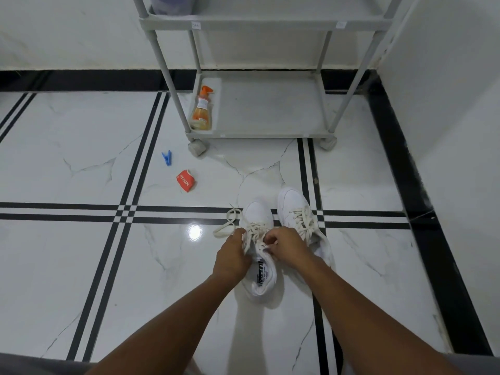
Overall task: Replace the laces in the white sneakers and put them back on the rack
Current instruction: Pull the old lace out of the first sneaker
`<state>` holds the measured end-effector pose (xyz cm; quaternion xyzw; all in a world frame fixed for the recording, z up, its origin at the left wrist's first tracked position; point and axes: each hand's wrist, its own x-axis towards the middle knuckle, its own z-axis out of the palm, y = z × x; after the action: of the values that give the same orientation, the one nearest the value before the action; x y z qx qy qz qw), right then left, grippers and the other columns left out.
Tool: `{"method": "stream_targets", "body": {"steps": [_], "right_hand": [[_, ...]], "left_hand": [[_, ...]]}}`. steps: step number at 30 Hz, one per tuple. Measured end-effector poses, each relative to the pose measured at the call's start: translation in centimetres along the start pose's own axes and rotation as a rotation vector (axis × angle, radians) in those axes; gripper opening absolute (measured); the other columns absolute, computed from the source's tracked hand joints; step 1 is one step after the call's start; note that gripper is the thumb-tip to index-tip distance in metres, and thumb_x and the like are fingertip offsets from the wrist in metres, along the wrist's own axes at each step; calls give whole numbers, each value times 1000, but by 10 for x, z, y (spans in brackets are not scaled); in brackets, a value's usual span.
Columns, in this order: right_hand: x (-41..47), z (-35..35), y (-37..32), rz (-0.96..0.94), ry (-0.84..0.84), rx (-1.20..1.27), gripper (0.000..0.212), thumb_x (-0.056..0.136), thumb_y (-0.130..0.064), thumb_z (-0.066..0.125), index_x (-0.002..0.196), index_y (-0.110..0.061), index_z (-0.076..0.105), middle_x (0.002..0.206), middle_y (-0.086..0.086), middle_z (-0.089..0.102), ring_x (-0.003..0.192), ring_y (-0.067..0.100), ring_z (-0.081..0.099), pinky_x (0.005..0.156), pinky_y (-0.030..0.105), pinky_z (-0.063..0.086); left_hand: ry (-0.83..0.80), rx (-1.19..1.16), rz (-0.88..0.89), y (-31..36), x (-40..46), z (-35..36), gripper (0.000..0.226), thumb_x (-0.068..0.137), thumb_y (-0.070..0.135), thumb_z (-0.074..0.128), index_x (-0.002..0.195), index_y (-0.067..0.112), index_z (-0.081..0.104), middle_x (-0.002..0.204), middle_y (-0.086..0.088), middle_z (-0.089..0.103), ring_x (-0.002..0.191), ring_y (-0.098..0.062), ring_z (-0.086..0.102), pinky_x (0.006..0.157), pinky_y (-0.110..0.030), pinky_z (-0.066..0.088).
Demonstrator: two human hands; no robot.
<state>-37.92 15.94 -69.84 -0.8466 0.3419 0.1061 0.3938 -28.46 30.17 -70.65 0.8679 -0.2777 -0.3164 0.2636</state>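
Observation:
Two white sneakers stand side by side on the tiled floor. The left sneaker [258,217] has a cream lace [230,221] partly threaded, with a loose loop trailing off to its left. My left hand [230,259] grips the lace at the shoe's left side. My right hand [288,246] pinches the lace near the top eyelets. The right sneaker [293,203] is fully laced and untouched. The grey rack [259,135] stands beyond the shoes.
An orange spray bottle [202,110] lies on the rack's bottom shelf. A blue clothes peg [167,158] and a red sachet [186,180] lie on the floor to the left. A white wall [446,131] closes the right side.

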Motion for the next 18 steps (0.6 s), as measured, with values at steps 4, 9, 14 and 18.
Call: {"method": "stream_targets", "body": {"steps": [4, 9, 14, 18], "right_hand": [[-5, 9, 3, -60, -10, -128, 14, 95, -18, 61, 89, -12, 72, 96, 6, 71, 89, 24, 65, 83, 37, 52], [-2, -3, -19, 99, 267, 382, 17, 105, -16, 43, 94, -12, 56, 88, 10, 66, 76, 25, 67, 66, 37, 59], [6, -23, -36, 225, 425, 868, 8, 102, -9, 48, 104, -15, 53, 100, 13, 64, 78, 24, 69, 68, 38, 63], [-4, 0, -20, 261, 147, 336, 24, 91, -29, 65, 106, -11, 59, 95, 4, 66, 81, 18, 65, 65, 37, 53]], "left_hand": [[-5, 8, 12, -1, 0, 0, 30, 88, 24, 65, 115, 24, 53, 107, 4, 66, 95, -22, 64, 84, -33, 49], [-7, 43, 12, -2, -1, -1, 36, 88, 20, 59, 122, 28, 51, 118, 2, 64, 102, -26, 63, 87, -35, 49], [1, 22, -5, -2, -1, 5, 42, 88, 15, 56, 128, 28, 51, 124, -1, 62, 108, -28, 62, 91, -37, 49], [-1, 32, -2, -5, -1, 6, 43, 89, 13, 57, 129, 26, 51, 122, -1, 61, 109, -27, 61, 90, -35, 47]]}}
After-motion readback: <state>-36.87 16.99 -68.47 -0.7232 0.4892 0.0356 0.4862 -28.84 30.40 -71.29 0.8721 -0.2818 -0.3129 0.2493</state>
